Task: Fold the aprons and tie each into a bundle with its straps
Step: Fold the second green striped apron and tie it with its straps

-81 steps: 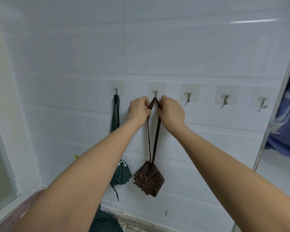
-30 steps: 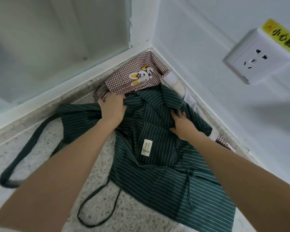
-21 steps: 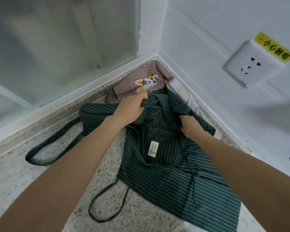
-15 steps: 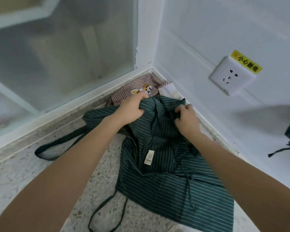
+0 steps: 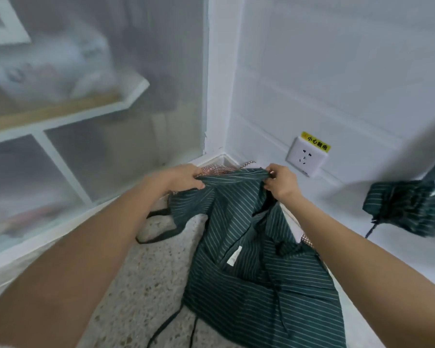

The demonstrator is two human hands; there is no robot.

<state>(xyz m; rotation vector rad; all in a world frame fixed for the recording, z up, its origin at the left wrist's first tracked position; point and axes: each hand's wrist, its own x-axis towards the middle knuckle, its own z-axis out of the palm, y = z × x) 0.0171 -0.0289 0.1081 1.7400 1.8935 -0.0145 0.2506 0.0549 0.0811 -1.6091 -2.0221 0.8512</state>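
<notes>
Green striped apron [image 5: 249, 247] lifted by its top edge, lower part trailing on the speckled floor [image 5: 141, 285]. Left hand [image 5: 183, 177] grips one end of that edge, right hand [image 5: 280, 183] pinches the other. Checked apron [image 5: 217, 169] just beyond the hands (mostly hidden). Tied green bundle [image 5: 407, 207] hangs right of the right hand, below a wall socket [image 5: 307, 159].

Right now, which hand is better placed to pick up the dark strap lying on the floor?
Left, probably. The left hand grips the green striped apron at its top edge, directly above the strap that loops on the floor. The right hand grips the opposite corner, farther from it.
</notes>
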